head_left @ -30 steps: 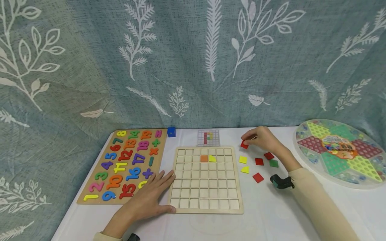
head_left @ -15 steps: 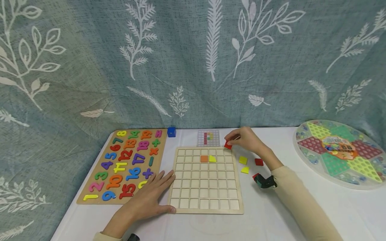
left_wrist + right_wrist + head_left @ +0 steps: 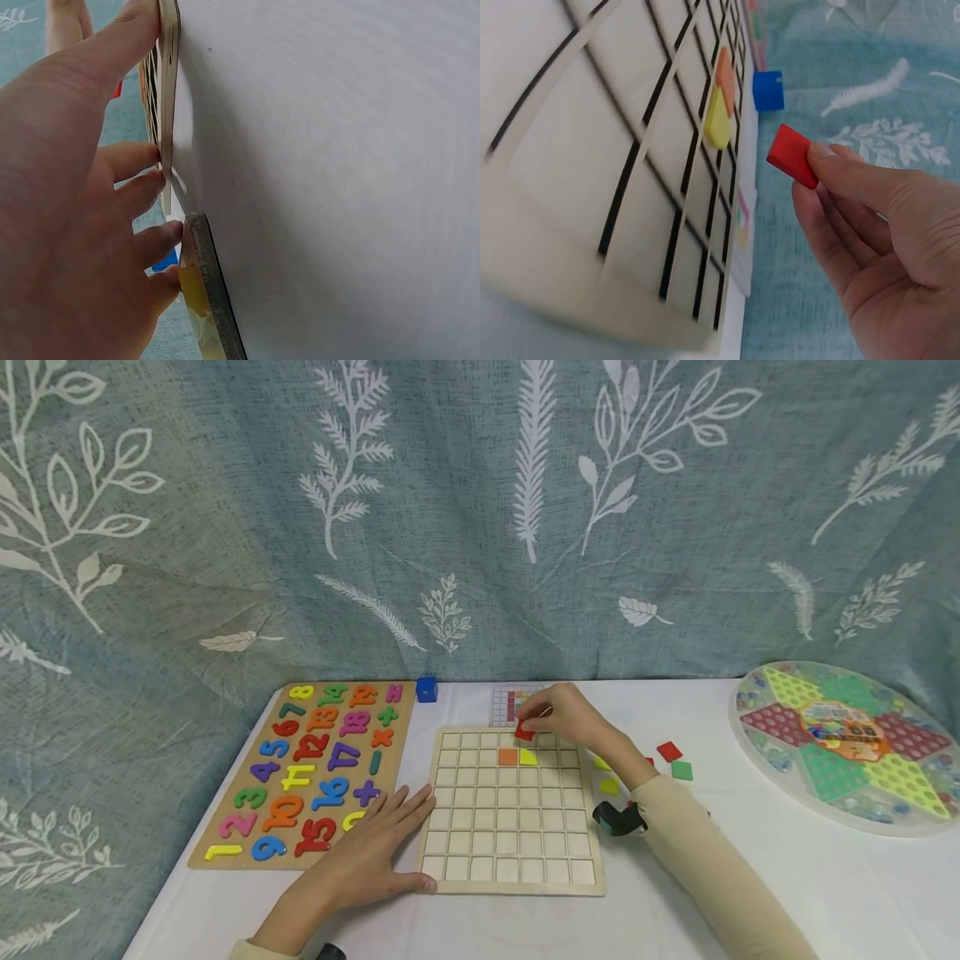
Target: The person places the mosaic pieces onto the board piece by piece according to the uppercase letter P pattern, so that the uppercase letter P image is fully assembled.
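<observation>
My right hand (image 3: 566,714) pinches a red tile (image 3: 791,154) between thumb and fingertips. I hold it tilted in the air over the far edge of the grid board (image 3: 486,819), apart from the wood, though my knuckles and the slant of the view mean I can't fairly say which cell lies beneath it. In the second row from the far side, an orange tile (image 3: 507,757) sits in one cell and a yellow tile (image 3: 528,757) with a rounded corner sits in the next cell to its right.

My left hand (image 3: 378,852) lies with its fingers spread, the thumb at the near left corner of the grid board and the foremost fingertips against its left edge; the outer fingers reach the number board (image 3: 398,750) beside it.

Behind the grid board, a printed card (image 3: 501,706) is partly covered by my right hand. A blue cube (image 3: 427,690) stands at the far corner of the number board. To the right, a loose red piece (image 3: 670,751) lies near a green tile (image 3: 682,770), past my right sleeve (image 3: 705,852), and a rounded yellow piece (image 3: 610,786) lies just beside the grid board. Farther right, a round game board (image 3: 832,768) rests on the white tablecloth (image 3: 517,931).
</observation>
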Demonstrator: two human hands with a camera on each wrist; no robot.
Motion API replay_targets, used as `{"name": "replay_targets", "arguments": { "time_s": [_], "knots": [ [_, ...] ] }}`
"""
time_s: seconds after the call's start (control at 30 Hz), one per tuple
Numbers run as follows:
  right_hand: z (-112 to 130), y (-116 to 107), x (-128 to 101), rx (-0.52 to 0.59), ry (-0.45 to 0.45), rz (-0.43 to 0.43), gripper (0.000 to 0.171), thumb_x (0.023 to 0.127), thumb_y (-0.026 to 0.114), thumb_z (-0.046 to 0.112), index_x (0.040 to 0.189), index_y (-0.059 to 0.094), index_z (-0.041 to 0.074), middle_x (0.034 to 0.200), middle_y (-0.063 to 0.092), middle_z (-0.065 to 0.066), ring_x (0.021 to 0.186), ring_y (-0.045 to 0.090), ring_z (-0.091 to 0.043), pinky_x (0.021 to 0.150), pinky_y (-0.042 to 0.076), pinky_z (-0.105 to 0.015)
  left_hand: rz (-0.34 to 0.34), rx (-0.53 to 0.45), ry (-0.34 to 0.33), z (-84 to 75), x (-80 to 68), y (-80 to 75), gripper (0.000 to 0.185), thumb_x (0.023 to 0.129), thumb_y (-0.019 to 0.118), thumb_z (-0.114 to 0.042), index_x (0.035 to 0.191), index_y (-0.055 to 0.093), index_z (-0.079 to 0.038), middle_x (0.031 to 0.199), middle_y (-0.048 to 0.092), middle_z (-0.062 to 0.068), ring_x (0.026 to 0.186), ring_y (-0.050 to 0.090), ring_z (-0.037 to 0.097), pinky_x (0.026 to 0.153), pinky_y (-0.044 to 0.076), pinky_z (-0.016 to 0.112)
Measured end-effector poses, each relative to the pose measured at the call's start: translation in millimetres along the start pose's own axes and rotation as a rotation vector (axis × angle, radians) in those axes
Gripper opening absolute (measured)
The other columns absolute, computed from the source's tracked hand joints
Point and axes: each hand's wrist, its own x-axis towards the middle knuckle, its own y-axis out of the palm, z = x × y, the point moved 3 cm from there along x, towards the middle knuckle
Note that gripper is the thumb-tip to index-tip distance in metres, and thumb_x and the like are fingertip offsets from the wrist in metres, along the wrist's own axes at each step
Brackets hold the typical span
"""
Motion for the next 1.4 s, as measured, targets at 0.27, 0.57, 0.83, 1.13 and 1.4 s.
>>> {"name": "replay_targets", "arguments": {
  "time_s": [0.27,0.57,0.83,1.13,1.4],
  "knots": [
    [10.8,22.5,13.5,-0.037,-0.067,0.055,0.016,0.079,0.068,0.006,0.095,0.071,0.001,0.091,0.069,-0.004,0.081,0.061,-0.011,0.068,0.052,-0.020,0.004,0.010,-0.004,0.4,-0.6,-0.2,0.099,0.065,0.054,-0.074,0.143,0.026,-0.020,0.150,0.017,-0.007,0.137,0.012,0.026,0.112,0.010,0.047],
    [19.2,49.2,22.9,-0.079,-0.073,0.118,0.015,0.081,0.067,0.008,0.094,0.071,0.006,0.091,0.069,-0.001,0.080,0.062,-0.007,0.069,0.051,-0.017,0.007,-0.002,-0.009,-0.1,-0.7,-0.4,0.099,0.064,0.054,-0.074,0.143,0.026,-0.020,0.150,0.017,-0.007,0.137,0.012,0.027,0.112,0.010,0.047],
    [21.6,56.7,23.9,-0.127,-0.086,0.117,0.012,0.080,0.067,0.008,0.091,0.071,0.006,0.089,0.069,-0.001,0.083,0.063,-0.010,0.070,0.051,-0.017,0.005,0.004,0.007,-1.5,1.1,-0.2,0.099,0.065,0.054,-0.074,0.143,0.027,-0.020,0.150,0.018,-0.006,0.137,0.013,0.026,0.113,0.010,0.046],
    [23.3,57.5,22.7,-0.129,-0.080,0.125,0.012,0.079,0.068,0.007,0.090,0.071,0.005,0.087,0.069,-0.002,0.080,0.062,-0.010,0.069,0.051,-0.017,-0.003,0.011,0.014,-1.3,0.8,0.1,0.099,0.065,0.054,-0.073,0.143,0.027,-0.019,0.150,0.017,-0.006,0.137,0.013,0.026,0.113,0.010,0.046],
    [23.0,59.6,22.1,-0.143,-0.059,0.150,0.014,0.078,0.068,0.003,0.092,0.071,0.004,0.089,0.069,-0.004,0.079,0.063,-0.010,0.068,0.051,-0.015,-0.008,0.011,0.020,-1.0,1.4,1.1,0.099,0.065,0.054,-0.074,0.143,0.028,-0.019,0.150,0.018,-0.006,0.137,0.014,0.026,0.113,0.010,0.046]
  ]
}}
